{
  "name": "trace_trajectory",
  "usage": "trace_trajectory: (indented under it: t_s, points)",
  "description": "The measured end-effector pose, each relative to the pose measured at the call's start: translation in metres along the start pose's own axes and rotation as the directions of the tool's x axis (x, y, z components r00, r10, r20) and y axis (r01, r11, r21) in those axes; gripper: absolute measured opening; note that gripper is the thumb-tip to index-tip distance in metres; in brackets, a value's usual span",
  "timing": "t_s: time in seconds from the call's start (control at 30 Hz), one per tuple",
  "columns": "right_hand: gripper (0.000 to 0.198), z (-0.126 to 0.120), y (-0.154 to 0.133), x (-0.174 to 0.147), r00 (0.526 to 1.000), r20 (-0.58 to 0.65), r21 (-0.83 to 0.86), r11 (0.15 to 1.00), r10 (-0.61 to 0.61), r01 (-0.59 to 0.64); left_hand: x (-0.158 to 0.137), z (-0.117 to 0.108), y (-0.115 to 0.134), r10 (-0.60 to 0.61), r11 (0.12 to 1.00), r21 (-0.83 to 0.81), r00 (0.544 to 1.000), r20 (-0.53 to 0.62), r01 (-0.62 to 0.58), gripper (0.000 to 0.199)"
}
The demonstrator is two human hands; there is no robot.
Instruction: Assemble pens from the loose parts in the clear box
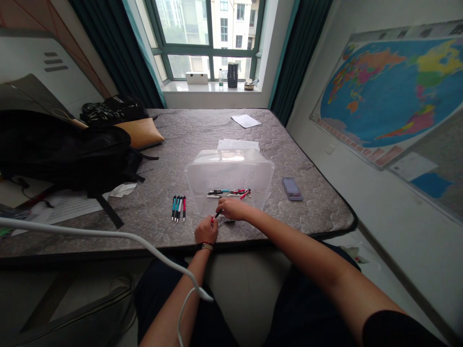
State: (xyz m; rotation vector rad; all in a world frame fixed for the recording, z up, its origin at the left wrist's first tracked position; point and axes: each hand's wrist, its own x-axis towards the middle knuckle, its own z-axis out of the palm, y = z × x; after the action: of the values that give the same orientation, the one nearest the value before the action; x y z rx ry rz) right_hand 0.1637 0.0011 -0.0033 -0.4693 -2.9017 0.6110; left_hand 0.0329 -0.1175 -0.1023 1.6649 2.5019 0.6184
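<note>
My left hand, with a band at the wrist, is closed on the red part of a pen in front of the clear plastic box. My right hand reaches in from the right and pinches the pen's black end. The clear box lies on its side, its opening toward me. Inside it is a loose heap of pen parts, red, black, white and teal. A small black piece rests on the mattress beside my hands. Left of the box, several pens stand in a neat row.
A phone-like, blurred-out object lies right of the box. Papers are behind it. A black backpack and a tan pouch occupy the left side. A white cable crosses the lower left foreground. The mattress edge runs before me.
</note>
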Motion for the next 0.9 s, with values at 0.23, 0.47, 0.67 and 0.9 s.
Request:
trace_trajectory:
  t_s: [0.23,0.47,0.67,0.9]
  points:
    - [0.019,0.013,-0.009,0.007,0.996,-0.039,0.039,0.996,0.084,-0.082,0.001,0.0,0.001,-0.009,1.0,-0.004,1.0,0.002,0.009,0.024]
    - [0.008,0.016,0.001,0.005,0.974,-0.079,0.157,0.967,0.214,-0.2,0.0,-0.001,0.001,-0.016,1.0,0.003,1.0,0.012,0.016,0.026]
    - [0.007,0.014,0.002,0.005,0.991,0.005,0.143,0.98,0.136,-0.135,0.0,0.001,-0.002,0.003,1.0,-0.001,1.0,0.017,-0.003,0.022]
    - [0.043,0.028,-0.002,0.014,0.943,-0.016,0.007,0.943,0.333,-0.333,0.001,0.003,-0.001,-0.006,1.0,-0.018,1.0,-0.001,0.006,0.021]
